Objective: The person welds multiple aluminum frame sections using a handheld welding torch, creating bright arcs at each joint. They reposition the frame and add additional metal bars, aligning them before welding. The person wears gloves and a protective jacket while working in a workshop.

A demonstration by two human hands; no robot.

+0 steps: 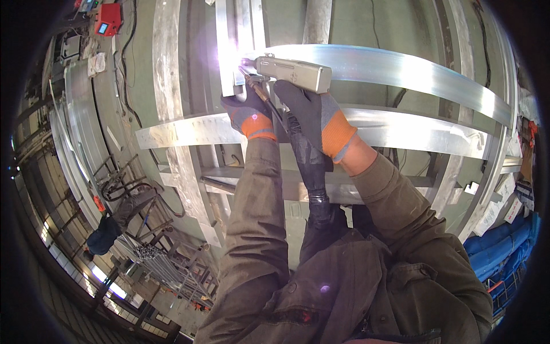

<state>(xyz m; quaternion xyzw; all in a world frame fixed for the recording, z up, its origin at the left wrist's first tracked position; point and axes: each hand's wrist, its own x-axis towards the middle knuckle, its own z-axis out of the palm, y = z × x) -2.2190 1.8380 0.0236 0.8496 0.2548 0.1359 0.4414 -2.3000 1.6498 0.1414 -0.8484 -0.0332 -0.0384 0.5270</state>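
My right hand (316, 116), in a black, grey and orange work glove, grips a handheld welding gun (294, 73) from below. Its nozzle points left at a glaring bright spot on a metal profile (225, 47). Under the gun's front runs a thin feed tube with a brass-coloured fitting (259, 91). A black-wrapped cable (307, 159) drops from the gun towards my body. My left hand (251, 112), gloved alike, is at the profile's near end, just below the nozzle. Its fingers are partly hidden, so I cannot tell what they grip. A wide shiny metal bar (386, 64) extends right from the weld area.
Another metal bar (193, 131) crosses beneath my wrists, over worn metal beams (166, 56). A red device with a lit display (107, 19) stands far left. At left, a person (105, 234) bends near stacked metal lengths (81, 129). Blue wrapped material (500, 247) lies at right.
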